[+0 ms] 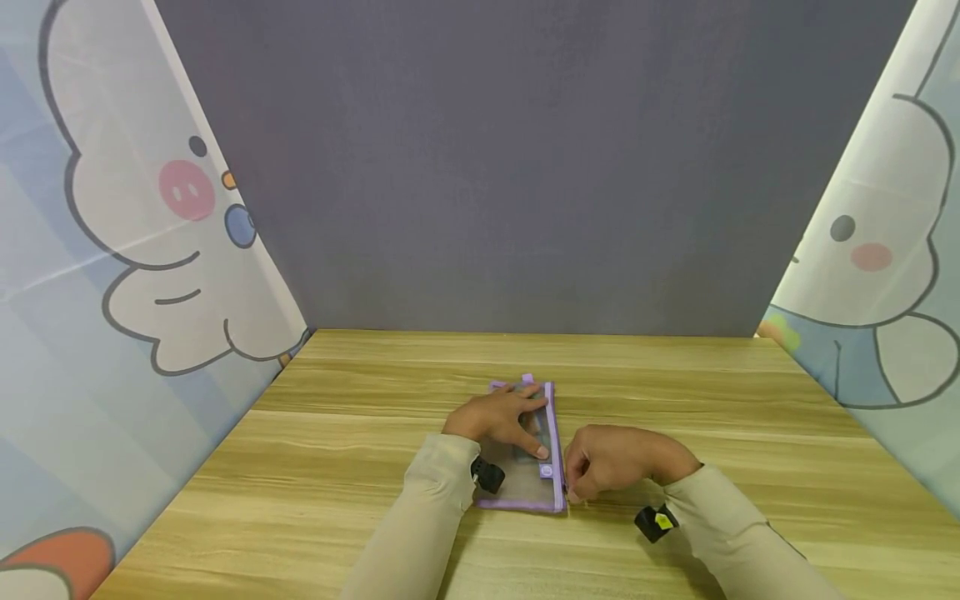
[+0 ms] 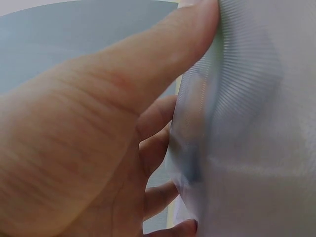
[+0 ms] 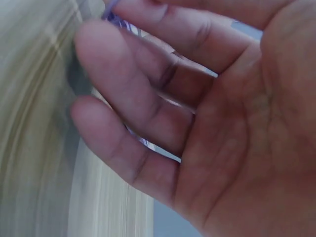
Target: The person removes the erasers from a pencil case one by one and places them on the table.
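Mesh pouch [image 1: 525,482] flat on tabletop [image 1: 337,417], lower centre of frame; left hand [image 1: 498,419] spread atop, right hand [image 1: 618,457] pinching zipper end [image 1: 559,499].

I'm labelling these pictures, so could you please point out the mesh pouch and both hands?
Mesh pouch [image 1: 527,484], head view: lower mesh panel.
Left hand [image 1: 497,416], head view: its back.
Right hand [image 1: 621,454], head view: its back.

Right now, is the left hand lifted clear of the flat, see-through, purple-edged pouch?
No, the left hand rests on the pouch, fingers spread.
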`<control>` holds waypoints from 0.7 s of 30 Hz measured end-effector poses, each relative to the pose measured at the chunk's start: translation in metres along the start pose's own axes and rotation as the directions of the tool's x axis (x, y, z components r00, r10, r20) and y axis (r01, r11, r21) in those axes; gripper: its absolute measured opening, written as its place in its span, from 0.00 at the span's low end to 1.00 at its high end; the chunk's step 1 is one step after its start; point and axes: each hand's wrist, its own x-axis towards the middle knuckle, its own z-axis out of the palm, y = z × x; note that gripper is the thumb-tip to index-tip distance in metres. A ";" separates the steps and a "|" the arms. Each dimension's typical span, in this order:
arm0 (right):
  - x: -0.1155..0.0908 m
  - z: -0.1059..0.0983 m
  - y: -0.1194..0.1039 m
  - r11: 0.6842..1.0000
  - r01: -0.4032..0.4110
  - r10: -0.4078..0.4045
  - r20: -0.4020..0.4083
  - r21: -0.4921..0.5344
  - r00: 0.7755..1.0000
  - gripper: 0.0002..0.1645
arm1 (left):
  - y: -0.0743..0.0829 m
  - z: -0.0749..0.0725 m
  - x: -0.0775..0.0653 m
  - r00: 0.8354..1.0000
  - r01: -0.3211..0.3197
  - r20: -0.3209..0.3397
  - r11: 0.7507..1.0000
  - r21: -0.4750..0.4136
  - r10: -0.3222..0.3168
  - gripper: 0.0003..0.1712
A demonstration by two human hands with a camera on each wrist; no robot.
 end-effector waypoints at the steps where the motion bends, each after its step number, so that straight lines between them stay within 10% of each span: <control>1: 0.000 0.000 0.000 1.000 -0.006 0.006 0.004 0.008 1.000 0.08 | 0.000 0.000 0.000 1.000 -0.002 -0.003 1.000 0.004 0.002 0.55; 21: -0.002 0.005 -0.003 1.000 -0.021 0.021 0.064 0.008 0.998 0.05 | 0.000 -0.001 0.000 1.000 -0.012 -0.006 1.000 -0.026 0.012 0.55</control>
